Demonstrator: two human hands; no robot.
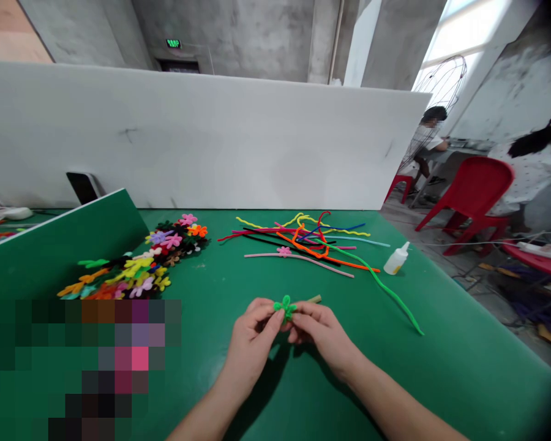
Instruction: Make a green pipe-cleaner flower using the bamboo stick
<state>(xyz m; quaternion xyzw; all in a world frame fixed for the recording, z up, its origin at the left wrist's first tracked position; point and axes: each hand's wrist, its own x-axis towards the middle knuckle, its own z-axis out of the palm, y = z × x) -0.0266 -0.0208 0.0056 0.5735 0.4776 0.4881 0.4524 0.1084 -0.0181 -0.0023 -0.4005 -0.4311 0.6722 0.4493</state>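
My left hand and my right hand meet over the green table, fingers pinched together on a small green pipe-cleaner flower. A short tan stick pokes out to the right behind my right fingers. Both hands are closed on the flower, just above the tabletop.
Loose pipe cleaners in several colours lie beyond my hands, with a long green one trailing right. A glue bottle lies near them. A heap of finished flowers is at the left. Red chairs and seated people are at the right.
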